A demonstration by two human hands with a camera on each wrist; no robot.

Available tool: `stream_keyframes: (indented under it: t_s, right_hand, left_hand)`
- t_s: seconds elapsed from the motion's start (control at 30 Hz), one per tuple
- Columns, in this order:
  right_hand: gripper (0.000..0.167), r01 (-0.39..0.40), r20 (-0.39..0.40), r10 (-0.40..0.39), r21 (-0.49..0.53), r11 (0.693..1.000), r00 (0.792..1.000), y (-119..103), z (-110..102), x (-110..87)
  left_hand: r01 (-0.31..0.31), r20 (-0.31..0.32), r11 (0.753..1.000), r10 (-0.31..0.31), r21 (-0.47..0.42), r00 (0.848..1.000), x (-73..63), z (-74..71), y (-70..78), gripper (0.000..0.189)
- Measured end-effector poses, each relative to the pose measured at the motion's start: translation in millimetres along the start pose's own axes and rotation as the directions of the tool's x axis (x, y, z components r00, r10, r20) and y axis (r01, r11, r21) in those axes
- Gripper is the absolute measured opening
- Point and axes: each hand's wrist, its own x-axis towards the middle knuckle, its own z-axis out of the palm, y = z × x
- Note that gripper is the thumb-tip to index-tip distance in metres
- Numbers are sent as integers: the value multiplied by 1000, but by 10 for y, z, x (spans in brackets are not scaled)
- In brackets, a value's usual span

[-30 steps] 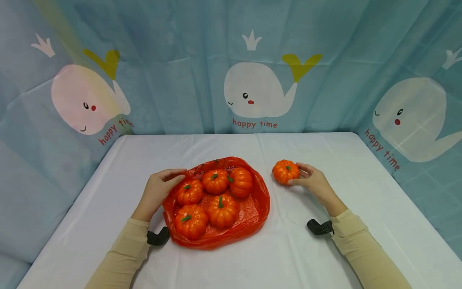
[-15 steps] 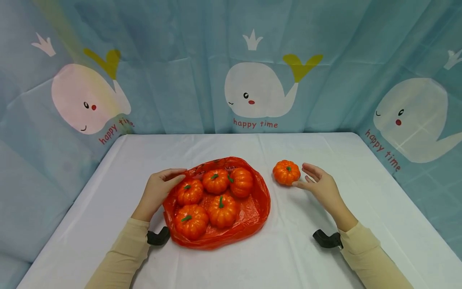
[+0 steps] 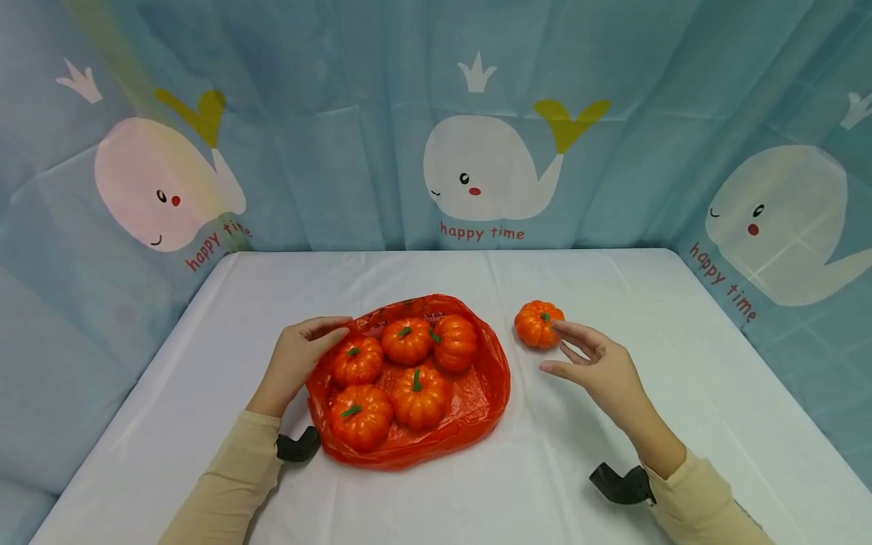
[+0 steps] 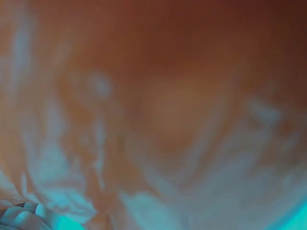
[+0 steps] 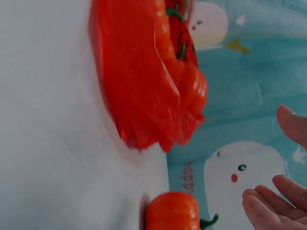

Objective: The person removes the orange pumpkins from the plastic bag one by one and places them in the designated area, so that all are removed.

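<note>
A red plastic bag (image 3: 492,405) lies on the table with its mouth spread wide, and several small orange pumpkins (image 3: 420,397) with green stems sit inside it. At the bag's left rim my left hand (image 3: 294,362) pinches the plastic between thumb and fingers. Close to the left wrist camera, the bag (image 4: 158,110) is a blur, with some fingers at the lower left corner. One more pumpkin (image 3: 537,327) stands on the table right of the bag. Beside it my right hand (image 3: 608,372) hovers with thumb and fingers apart, holding nothing; its fingertips overlap that pumpkin's right side in the head view.
A white cloth covers the table (image 3: 531,469). Behind and along both sides hangs a blue curtain (image 3: 327,174) printed with whales. Each wrist carries a black camera mount (image 3: 621,484).
My right hand has let go of the lone pumpkin and drawn back toward the right and the near edge. The pumpkin stays in place. My left hand keeps its place at the bag.
</note>
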Motion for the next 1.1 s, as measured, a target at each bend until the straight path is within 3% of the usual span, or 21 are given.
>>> stream_keyframes:
  t_s: [0.43, 1.1]
  right_hand:
    - [67, 71, 121, -73, 27, 997, 990, -5, 339, -30]
    - [65, 11, 251, -19, 32, 999, 968, -10, 801, -30]
  left_hand:
    - [-6, -3, 1000, 6, 4, 1000, 6, 2, 0, 51]
    - [-8, -7, 1000, 8, 2, 1000, -1, 0, 0, 51]
